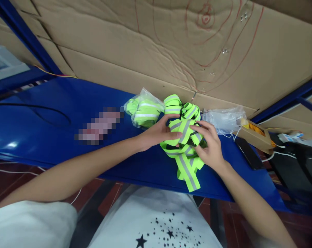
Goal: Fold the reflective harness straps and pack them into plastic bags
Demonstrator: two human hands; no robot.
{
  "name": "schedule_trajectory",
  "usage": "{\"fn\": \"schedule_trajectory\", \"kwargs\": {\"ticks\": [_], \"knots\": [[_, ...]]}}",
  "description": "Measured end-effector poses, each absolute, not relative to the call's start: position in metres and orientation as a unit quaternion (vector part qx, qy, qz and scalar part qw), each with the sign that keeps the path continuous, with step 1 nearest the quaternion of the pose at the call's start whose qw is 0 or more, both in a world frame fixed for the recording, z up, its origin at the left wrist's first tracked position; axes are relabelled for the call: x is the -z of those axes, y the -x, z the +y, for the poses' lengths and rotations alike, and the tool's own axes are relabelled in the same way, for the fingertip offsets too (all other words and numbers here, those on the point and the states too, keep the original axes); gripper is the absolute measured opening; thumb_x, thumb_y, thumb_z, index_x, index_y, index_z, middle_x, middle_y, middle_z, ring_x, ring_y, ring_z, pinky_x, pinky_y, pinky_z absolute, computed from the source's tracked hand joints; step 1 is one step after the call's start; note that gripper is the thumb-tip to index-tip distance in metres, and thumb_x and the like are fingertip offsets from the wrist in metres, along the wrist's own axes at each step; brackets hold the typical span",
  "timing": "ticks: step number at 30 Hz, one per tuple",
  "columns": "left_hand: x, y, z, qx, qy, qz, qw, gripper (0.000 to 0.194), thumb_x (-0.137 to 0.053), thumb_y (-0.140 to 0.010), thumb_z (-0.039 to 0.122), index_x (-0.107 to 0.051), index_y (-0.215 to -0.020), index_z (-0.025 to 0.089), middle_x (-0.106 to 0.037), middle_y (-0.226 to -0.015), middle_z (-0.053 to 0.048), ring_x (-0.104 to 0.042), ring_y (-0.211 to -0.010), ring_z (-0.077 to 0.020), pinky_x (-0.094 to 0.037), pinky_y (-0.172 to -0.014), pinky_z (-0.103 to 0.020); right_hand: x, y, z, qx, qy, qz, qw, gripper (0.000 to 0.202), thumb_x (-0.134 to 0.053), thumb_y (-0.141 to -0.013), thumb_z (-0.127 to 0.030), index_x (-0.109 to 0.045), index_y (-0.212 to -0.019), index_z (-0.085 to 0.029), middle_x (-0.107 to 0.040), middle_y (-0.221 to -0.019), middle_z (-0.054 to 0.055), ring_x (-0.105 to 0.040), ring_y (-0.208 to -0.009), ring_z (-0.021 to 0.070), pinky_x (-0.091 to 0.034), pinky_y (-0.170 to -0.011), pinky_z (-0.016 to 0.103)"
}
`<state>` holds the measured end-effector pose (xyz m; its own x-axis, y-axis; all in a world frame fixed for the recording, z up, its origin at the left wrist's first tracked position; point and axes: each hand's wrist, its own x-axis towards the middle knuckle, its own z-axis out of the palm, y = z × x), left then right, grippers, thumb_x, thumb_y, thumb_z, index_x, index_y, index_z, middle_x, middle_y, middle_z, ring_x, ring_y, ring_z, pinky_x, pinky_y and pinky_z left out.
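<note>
Between my two hands is a neon-yellow reflective strap with a grey stripe, partly folded into a bundle. My left hand grips the bundle's left side, thumb across the front. On the right side, the fingers of my right hand close around the folds and a dark piece that looks like a buckle. Loose lengths of the strap hang down onto the blue table below my hands. Just behind are a rolled reflective strap and another coiled strap. My palms hide part of the bundle.
A clear bag of reflective straps lies left of my hands on the blue table. To the right are clear plastic bags, a cardboard box and a black phone. A cardboard wall rises behind.
</note>
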<state>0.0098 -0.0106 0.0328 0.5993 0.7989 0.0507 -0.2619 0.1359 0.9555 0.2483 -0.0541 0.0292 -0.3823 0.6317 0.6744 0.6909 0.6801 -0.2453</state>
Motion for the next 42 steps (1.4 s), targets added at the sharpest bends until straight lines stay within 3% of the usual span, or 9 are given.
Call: {"fn": "schedule_trajectory", "kwargs": {"ticks": [5, 10, 14, 17, 21, 27, 31, 35, 42], "knots": [[-0.030, -0.009, -0.012, -0.363, -0.610, 0.218, 0.669, 0.123, -0.092, -0.068, 0.027, -0.011, -0.160, 0.034, -0.071, -0.088, 0.001, -0.073, -0.073, -0.0193, -0.060, -0.070, -0.034, -0.036, -0.250, -0.057, 0.043, 0.429, -0.802, 0.414, 0.036, -0.063, -0.096, -0.038, -0.069, -0.131, -0.031, -0.066, -0.133, 0.010, -0.063, -0.126, 0.0323, -0.050, -0.106, 0.050], [-0.042, 0.005, -0.002, -0.429, -0.670, 0.323, 0.512, 0.075, -0.077, -0.085, 0.039, -0.038, -0.148, 0.028, -0.061, -0.069, 0.006, -0.057, -0.051, -0.0119, -0.046, -0.053, -0.024, -0.050, -0.254, -0.063, -0.079, 0.524, -0.707, 0.468, 0.030, -0.069, -0.093, -0.049, -0.075, -0.113, -0.027, -0.078, -0.101, 0.006, -0.072, -0.094, 0.0268, -0.056, -0.089, 0.042], [-0.040, 0.012, 0.007, -0.468, -0.773, 0.353, 0.243, 0.037, -0.063, -0.092, 0.026, -0.056, -0.128, 0.021, -0.069, -0.101, -0.006, -0.068, -0.093, -0.0217, -0.054, -0.088, -0.039, -0.051, -0.255, -0.059, -0.320, 0.550, -0.572, 0.518, 0.038, -0.070, -0.088, -0.061, -0.067, -0.082, -0.023, -0.061, -0.059, -0.004, -0.054, -0.050, 0.0141, -0.047, -0.050, 0.027], [-0.034, 0.008, 0.001, -0.486, -0.824, 0.272, 0.098, 0.055, -0.064, -0.088, 0.022, -0.047, -0.141, 0.022, -0.054, -0.145, -0.016, -0.052, -0.137, -0.0314, -0.042, -0.114, -0.050, -0.046, -0.251, -0.056, -0.392, 0.554, -0.540, 0.497, 0.048, -0.074, -0.082, -0.066, -0.060, -0.071, -0.022, -0.056, -0.054, -0.006, -0.048, -0.045, 0.0109, -0.042, -0.043, 0.023], [-0.030, 0.002, -0.011, -0.446, -0.871, 0.199, 0.052, 0.067, -0.072, -0.089, 0.032, -0.042, -0.149, 0.026, -0.048, -0.155, -0.017, -0.047, -0.144, -0.0348, -0.037, -0.118, -0.052, -0.043, -0.244, -0.059, -0.410, 0.561, -0.583, 0.421, 0.055, -0.069, -0.082, -0.072, -0.056, -0.066, -0.021, -0.050, -0.049, -0.006, -0.044, -0.042, 0.0106, -0.039, -0.041, 0.023], [-0.028, 0.004, -0.003, -0.438, -0.851, 0.210, 0.199, 0.048, -0.071, -0.093, 0.042, -0.059, -0.136, 0.023, -0.066, -0.137, -0.013, -0.060, -0.132, -0.0288, -0.046, -0.111, -0.043, -0.041, -0.248, -0.058, -0.265, 0.540, -0.683, 0.414, 0.042, -0.058, -0.096, -0.061, -0.069, -0.113, -0.024, -0.066, -0.083, 0.001, -0.059, -0.065, 0.0163, -0.052, -0.061, 0.029], [-0.031, 0.002, -0.003, -0.491, -0.779, 0.298, 0.252, 0.033, -0.069, -0.095, 0.041, -0.067, -0.119, 0.019, -0.073, -0.120, -0.009, -0.069, -0.113, -0.0247, -0.051, -0.101, -0.034, -0.036, -0.247, -0.058, -0.097, 0.474, -0.759, 0.435, 0.067, -0.059, -0.095, -0.060, -0.045, -0.152, -0.028, -0.054, -0.139, 0.014, -0.063, -0.117, 0.0296, -0.056, -0.097, 0.048], [-0.035, 0.002, -0.008, -0.512, -0.725, 0.361, 0.287, 0.033, -0.069, -0.094, 0.045, -0.067, -0.116, 0.020, -0.074, -0.108, -0.006, -0.072, -0.105, -0.0241, -0.053, -0.091, -0.030, -0.032, -0.232, -0.068, -0.054, 0.450, -0.802, 0.389, 0.102, -0.079, -0.081, -0.059, -0.023, -0.163, -0.031, -0.035, -0.160, 0.016, -0.039, -0.149, 0.0398, -0.044, -0.118, 0.059], [-0.038, 0.011, -0.010, -0.545, -0.790, 0.252, 0.127, 0.021, -0.056, -0.099, 0.027, -0.065, -0.118, 0.023, -0.069, -0.122, -0.010, -0.064, -0.119, -0.0251, -0.049, -0.107, -0.043, -0.025, -0.234, -0.064, -0.185, 0.451, -0.765, 0.422, 0.091, -0.076, -0.087, -0.049, -0.026, -0.161, -0.030, -0.039, -0.163, 0.013, -0.043, -0.149, 0.0336, -0.044, -0.120, 0.053]]}}
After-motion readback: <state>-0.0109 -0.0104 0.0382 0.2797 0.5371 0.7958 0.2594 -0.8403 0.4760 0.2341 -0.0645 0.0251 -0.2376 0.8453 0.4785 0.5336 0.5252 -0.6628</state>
